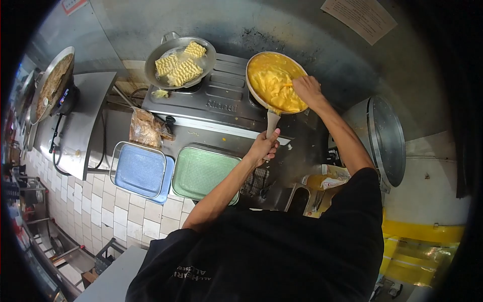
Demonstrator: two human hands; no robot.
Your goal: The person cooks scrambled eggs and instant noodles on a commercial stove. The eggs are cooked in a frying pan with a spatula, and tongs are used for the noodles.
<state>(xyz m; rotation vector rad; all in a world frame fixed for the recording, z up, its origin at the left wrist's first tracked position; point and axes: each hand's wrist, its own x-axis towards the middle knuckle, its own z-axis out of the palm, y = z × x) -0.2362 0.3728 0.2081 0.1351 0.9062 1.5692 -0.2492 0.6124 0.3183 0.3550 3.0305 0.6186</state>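
We had our left hand [264,148] wrapped around the handle [272,122] of a frying pan [247,75], just in front of the stove [193,105]. The pan itself stood over the right burner of the stove, its handle pointing out past the front edge. Inside it we had a soft, folded yellow mixture [271,86] that looked like egg. Our right hand [308,91], curled tight above the right end of the stove, gripped a thin orange utensil [288,84]; its full shape was hidden, so we could not tell its kind.

On the left burner of the stove sat a metal pan [208,55] with three noodle blocks [184,73] in liquid. By the stove's front left corner we had a plastic bag [145,128] of something brown. In front of the stove lay a blue basket [139,171], a green basket [204,173] just beside it, and a checkered cloth [255,181]. A printed sheet [359,19] hung on the wall behind the stove, towards its right.
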